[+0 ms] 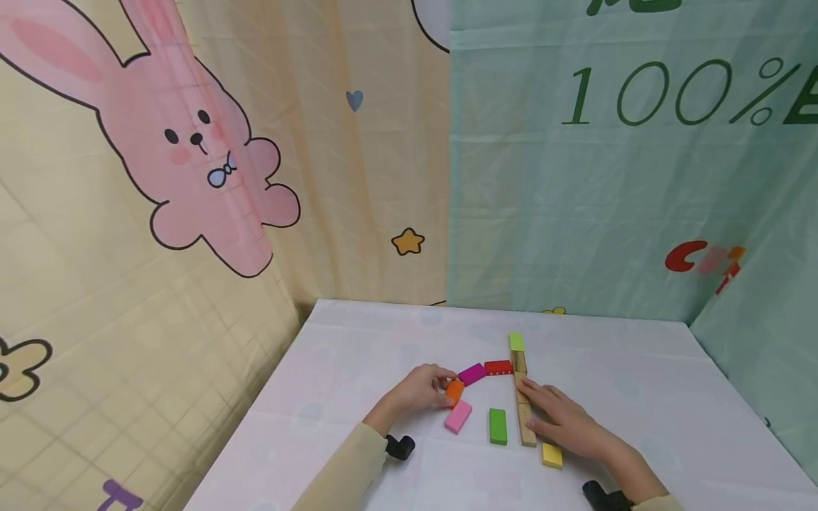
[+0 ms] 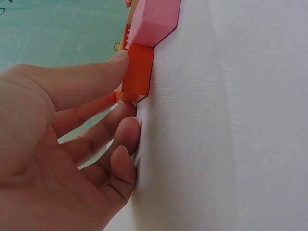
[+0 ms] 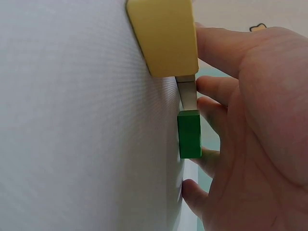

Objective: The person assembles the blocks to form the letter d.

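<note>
An orange block [image 1: 454, 392] is pinched between the thumb and fingers of my left hand [image 1: 418, 387], low against the tabletop. A pink block [image 1: 458, 416] adjoins its near end, and a magenta block [image 1: 472, 374] lies by its far end. Beyond that, a red block [image 1: 498, 367] with white dots reaches the straight row of wooden blocks [image 1: 527, 431]. My right hand [image 1: 565, 422] rests with extended fingers along this row's right side, thumb near its lower part. The yellow block [image 3: 166, 38] lies close by the right thumb.
A green block [image 1: 498, 426] lies left of the wooden row, and a lime block [image 1: 516, 342] caps its far end. White cloth covers the table [image 1: 358, 341]. Printed curtains [image 1: 575, 213] hang along the back and sides.
</note>
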Motion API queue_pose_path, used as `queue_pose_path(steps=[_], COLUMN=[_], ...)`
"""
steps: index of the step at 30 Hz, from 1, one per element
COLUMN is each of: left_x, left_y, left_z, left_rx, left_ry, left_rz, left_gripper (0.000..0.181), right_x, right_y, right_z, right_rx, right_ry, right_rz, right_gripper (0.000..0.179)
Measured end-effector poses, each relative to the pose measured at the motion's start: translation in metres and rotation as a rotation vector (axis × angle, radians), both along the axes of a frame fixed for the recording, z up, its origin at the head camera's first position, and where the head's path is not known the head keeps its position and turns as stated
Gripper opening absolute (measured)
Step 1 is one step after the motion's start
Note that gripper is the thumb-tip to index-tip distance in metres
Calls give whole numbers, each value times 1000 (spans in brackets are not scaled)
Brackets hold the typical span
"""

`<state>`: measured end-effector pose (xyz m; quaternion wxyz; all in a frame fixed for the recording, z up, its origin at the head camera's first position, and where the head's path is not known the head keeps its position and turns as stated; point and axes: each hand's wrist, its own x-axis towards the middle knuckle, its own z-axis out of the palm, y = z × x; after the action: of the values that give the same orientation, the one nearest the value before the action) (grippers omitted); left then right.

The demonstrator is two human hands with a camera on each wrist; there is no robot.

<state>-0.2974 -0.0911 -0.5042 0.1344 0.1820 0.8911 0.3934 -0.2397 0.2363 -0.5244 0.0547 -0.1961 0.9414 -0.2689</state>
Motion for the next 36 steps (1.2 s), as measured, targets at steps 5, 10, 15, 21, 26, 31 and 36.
queue_pose_path(steps=[5,10,15,21,26,31,36], left_x=[-2,-3,-1,2,3,4,3], left_y=[1,2,1,0,0,-1,-4], left_z=[-2,-6,-9,-9,-9,-9,-9], left_rx=[-7,4,19,28,25,40,94], left_ry=[3,3,5,19,21,15,-9], left_rz=[11,22,27,30,41,44,28], left_gripper=[49,47,46,45,45,44,38], right_x=[0,2,3,2,2,3,1], right_y=[1,1,1,1,0,-2,0], right_z=[1,3,3,2,0,0,4], right_rx=[5,7,8,10,5,1,13], right_ry=[1,4,3,2,-7,-14,-16], right_rz=[-1,7,12,10,1,-5,-2], right_gripper=[77,77,78,78,78,78,77])
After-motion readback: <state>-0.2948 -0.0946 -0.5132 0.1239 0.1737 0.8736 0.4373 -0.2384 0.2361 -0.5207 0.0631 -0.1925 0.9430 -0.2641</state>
